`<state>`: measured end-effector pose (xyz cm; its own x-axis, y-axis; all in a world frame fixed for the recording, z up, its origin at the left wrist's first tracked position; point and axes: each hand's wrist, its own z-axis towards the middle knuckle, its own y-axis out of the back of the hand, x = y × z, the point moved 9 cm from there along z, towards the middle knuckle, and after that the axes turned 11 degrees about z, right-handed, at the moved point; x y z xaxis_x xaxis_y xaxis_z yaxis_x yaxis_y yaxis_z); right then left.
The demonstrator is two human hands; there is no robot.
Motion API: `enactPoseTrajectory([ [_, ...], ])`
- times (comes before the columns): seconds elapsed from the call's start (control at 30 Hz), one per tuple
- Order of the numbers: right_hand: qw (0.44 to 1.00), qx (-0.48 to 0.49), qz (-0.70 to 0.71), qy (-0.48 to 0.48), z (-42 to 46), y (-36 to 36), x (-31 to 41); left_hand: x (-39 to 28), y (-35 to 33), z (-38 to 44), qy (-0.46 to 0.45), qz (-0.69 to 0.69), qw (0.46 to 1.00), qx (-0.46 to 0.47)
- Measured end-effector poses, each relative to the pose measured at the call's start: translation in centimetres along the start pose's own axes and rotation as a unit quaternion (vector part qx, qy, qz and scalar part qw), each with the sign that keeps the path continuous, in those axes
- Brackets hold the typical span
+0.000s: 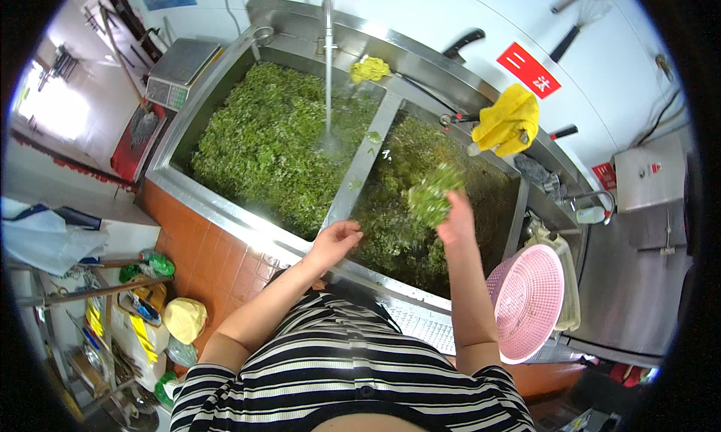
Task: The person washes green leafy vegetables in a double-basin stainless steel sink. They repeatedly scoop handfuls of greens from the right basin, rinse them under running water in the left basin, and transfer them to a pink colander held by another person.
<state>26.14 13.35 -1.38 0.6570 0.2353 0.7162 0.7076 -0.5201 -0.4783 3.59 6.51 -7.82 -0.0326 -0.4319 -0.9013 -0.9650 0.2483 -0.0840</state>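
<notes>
My right hand [457,221] grips a dripping bunch of leafy greens [432,195], blurred by motion, above the right basin [515,207] of a stainless-steel double sink. More greens [388,229] float in the dark water beneath it. My left hand [337,241] hovers by the front end of the steel divider [360,162], its fingers curled towards the thumb and nothing visible in them. To the left, chopped-looking greens [270,133] fill the other basin [169,164]. Water runs onto them from an upright faucet [328,49].
A pink plastic colander [529,302] leans at the sink's right end. Yellow cloths [507,119] and a black-handled tool [425,88] lie along the back ledge. A digital scale [183,71] stands at the left. Bags and a shelf rack [73,294] occupy the lower left.
</notes>
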Motion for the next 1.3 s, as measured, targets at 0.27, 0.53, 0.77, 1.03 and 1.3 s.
enactPoseTrajectory([
  [0.27,0.84,0.211,-0.131,0.482,-6.0,-20.0,6.2,-1.0,0.6,-0.6,-0.02,-0.028,0.999,-0.007],
  [0.53,0.713,0.264,-0.48,0.436,0.7,-17.9,-4.2,-0.1,2.9,-0.8,-0.026,-0.089,0.995,-0.04],
  [0.77,0.763,0.09,-0.631,0.104,7.7,7.0,-10.2,-0.1,3.1,-1.0,0.004,-0.061,0.998,-0.023],
  [1.03,0.743,0.129,-0.627,-0.195,5.2,10.0,-21.0,1.2,2.2,-1.3,0.07,0.015,0.997,-0.011],
  [1.3,0.847,0.234,-0.43,-0.21,4.1,9.2,-24.5,3.5,-0.8,1.2,0.102,0.144,0.983,0.058],
])
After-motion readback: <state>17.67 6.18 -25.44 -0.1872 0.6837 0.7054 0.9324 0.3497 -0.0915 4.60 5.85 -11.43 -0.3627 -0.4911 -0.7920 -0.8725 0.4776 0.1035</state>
